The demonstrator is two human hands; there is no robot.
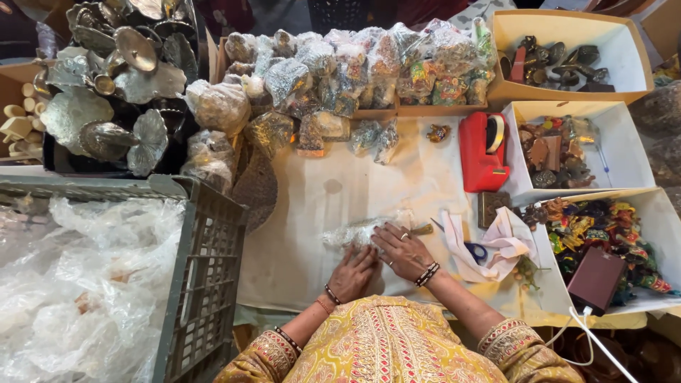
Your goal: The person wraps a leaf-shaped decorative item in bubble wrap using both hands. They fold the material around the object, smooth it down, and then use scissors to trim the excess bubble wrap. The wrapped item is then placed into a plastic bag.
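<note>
Both hands are down on a small packet wrapped in clear crinkled plastic film (362, 232), which lies flat on the white-cloth-covered surface (312, 248), just in front of the person and near the middle of it. The left hand (352, 273) rests palm down with its fingers spread over the near end of the packet; the right hand (402, 250) lies beside it, fingers flat and pressing on the film rather than curled round anything. Neither hand grips; they hold the packet down.

This looks to me like the wrapping stage: the film is being smoothed and folded about whatever is inside, which I cannot make out through the plastic. Closing it would call for keeping one hand on the fold while the other reaches off to the right, where a red tape dispenser (482, 152) stands well apart and blue-handled scissors (477, 251) lie under a white rag (496, 245).

At the back, a heap of finished plastic-wrapped bundles (340, 78) fills low cardboard trays. A grey plastic crate (209, 276) of loose clear film sits to the left.
</note>
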